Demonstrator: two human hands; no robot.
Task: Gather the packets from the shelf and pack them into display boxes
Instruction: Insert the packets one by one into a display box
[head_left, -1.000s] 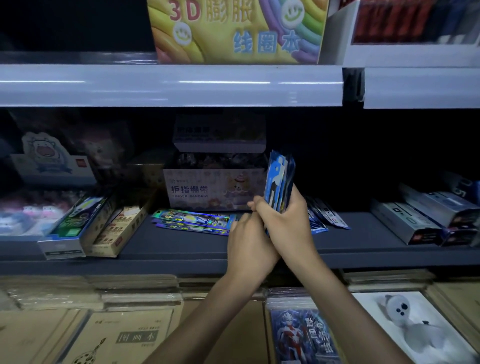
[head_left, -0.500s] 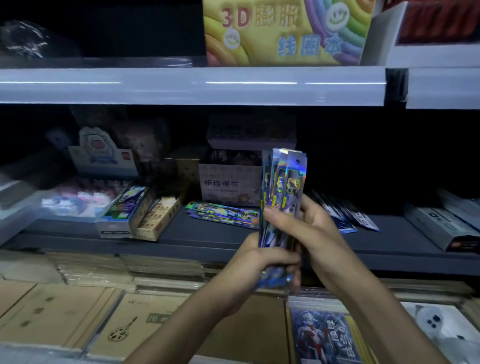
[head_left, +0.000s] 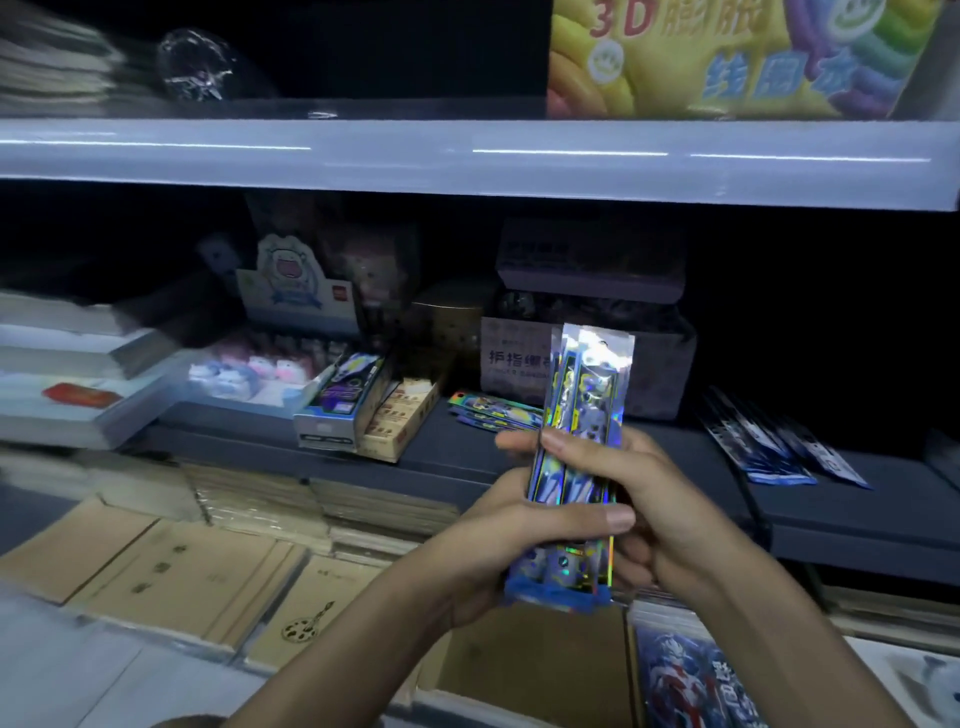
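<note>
A stack of long shiny blue foil packets (head_left: 582, 415) stands upright in front of the dark shelf (head_left: 467, 452). My left hand (head_left: 498, 540) grips its lower part, thumb across the front. My right hand (head_left: 644, 499) holds it from the right, thumb pressed on the middle. More packets lie flat on the shelf: a small pile (head_left: 493, 410) just left of the stack and a fanned dark-blue group (head_left: 779, 447) to the right. An open display box (head_left: 337, 405) with a purple packet on top sits on the shelf at the left.
A brown open box (head_left: 405, 415) stands beside the display box, and a finger-bandage carton (head_left: 519, 358) behind the stack. A white upper shelf edge (head_left: 467, 156) runs overhead. Below lie kraft notebooks (head_left: 171, 566), a cardboard box (head_left: 535, 670) and a hero-print pack (head_left: 691, 680).
The packet stack has come away from the shelf toward me and lower, turning its front face to the camera. Both hands kept hold. The view swung left.
</note>
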